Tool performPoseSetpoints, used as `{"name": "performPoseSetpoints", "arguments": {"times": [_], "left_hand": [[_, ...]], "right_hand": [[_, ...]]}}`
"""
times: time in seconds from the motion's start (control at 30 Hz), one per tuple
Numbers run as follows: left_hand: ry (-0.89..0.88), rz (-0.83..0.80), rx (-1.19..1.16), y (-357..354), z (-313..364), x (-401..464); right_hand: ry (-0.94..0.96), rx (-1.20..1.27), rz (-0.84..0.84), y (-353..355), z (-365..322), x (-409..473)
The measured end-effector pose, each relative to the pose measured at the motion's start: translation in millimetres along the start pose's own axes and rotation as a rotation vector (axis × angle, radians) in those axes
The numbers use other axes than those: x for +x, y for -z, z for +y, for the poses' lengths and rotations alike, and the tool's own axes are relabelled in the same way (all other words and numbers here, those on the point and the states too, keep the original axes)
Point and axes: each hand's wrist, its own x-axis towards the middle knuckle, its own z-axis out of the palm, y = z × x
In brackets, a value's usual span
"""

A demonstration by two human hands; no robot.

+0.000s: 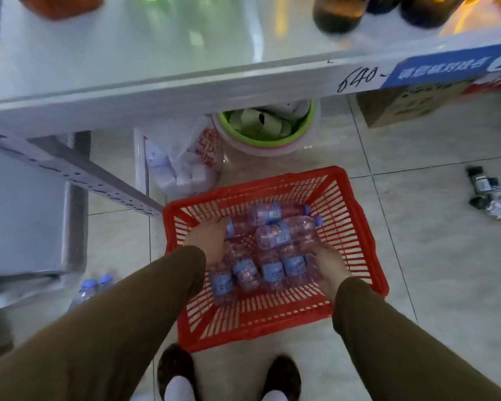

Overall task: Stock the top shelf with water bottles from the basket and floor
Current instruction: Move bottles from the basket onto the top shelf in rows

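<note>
Left hand on blurred bottles, grip unclear

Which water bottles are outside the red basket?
The two bottles on the floor at the left, beside the shelf unit's base, blue caps showing. All the others lie inside the red basket, where both hands reach.
</note>
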Motion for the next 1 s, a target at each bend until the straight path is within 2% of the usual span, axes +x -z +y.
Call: {"name": "performPoseSetpoints", "arguments": {"times": [0.17,0.47,0.6,0.7,0.8,1.0], "left_hand": [[-0.025,0.042,0.094,-46.9,-10.9,49.3],[-0.037,0.187,0.355,-85.6,-0.6,89.9],[-0.014,0.189,0.379,-92.7,7.0,92.7],[0.074,0.144,0.301,-90.1,2.7,91.5],[0.182,0.068,0.229,-79.9,1.3,84.0],[0.263,-0.169,-0.277,-39.9,-9.6,24.8]], "right_hand": [[-0.065,0.014,-0.040,-11.4,12.2,72.8],[-0.080,0.246,0.191,-36.8,22.7,170.9],[-0.086,0.280,0.159,-38.5,10.7,159.9],[-0.031,0.304,0.162,-38.4,5.7,131.6],[0.118,0.287,0.140,-34.1,11.2,110.4],[0.257,0.211,0.081,-17.1,-12.9,27.0]]}}
